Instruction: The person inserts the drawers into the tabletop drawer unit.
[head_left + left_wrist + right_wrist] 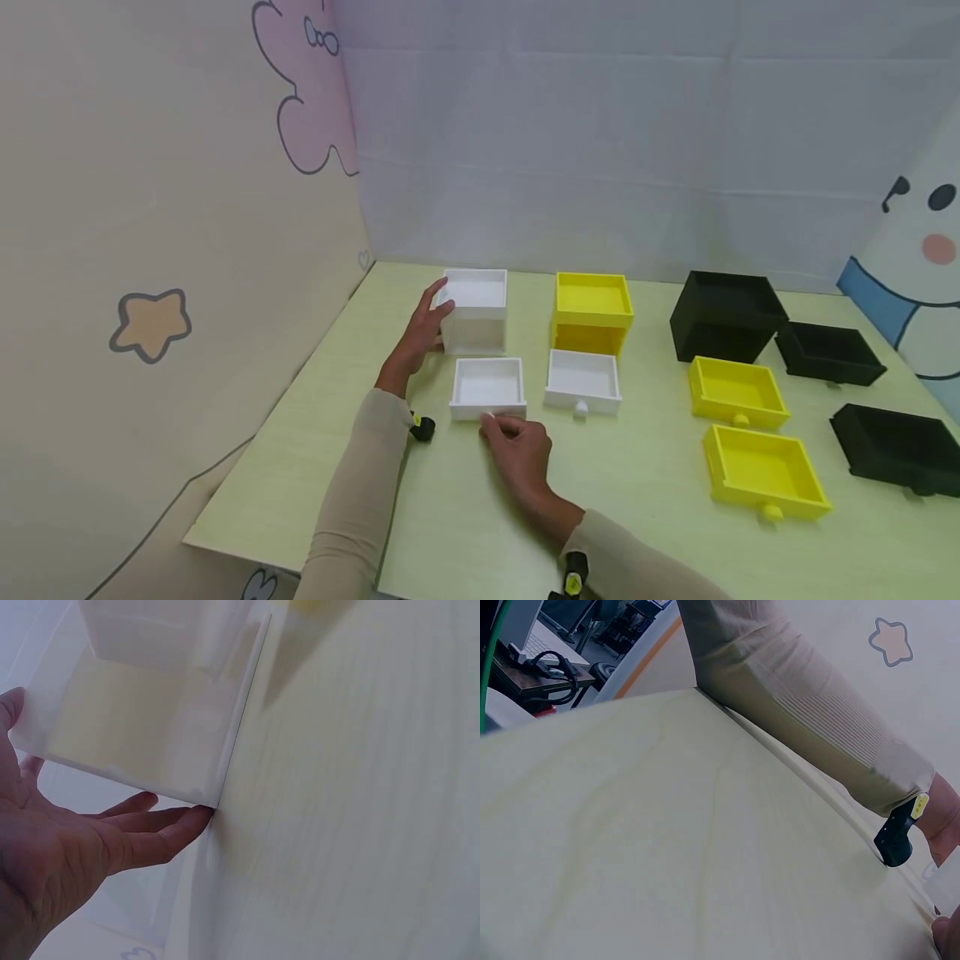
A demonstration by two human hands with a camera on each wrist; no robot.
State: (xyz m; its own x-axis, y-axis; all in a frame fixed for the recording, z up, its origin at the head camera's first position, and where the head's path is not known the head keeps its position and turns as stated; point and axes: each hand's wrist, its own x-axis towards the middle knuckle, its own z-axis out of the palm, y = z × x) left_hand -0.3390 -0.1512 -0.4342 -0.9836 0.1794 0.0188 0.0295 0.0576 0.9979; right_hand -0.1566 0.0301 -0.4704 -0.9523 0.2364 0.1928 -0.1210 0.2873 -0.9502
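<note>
A white open-fronted box (476, 289) stands at the back left of the table. Against its left side rests my left hand (415, 340), with the thumb near the top edge; the left wrist view shows fingertips touching a lower edge of the white box (135, 780). Just in front of the box lies a shallow white drawer (487, 385), apart from it and facing its opening. My right hand (519, 457) pinches the front of that drawer at its middle, where the fingers hide any knob. A second white drawer (582, 377) with a round knob lies to the right.
A yellow open-fronted box (592, 293) and a black box (727, 296) stand further right in the back row. Two yellow drawers (738, 390) and two black drawers (832, 350) lie around the right side. A wall (187, 208) borders the table's left edge.
</note>
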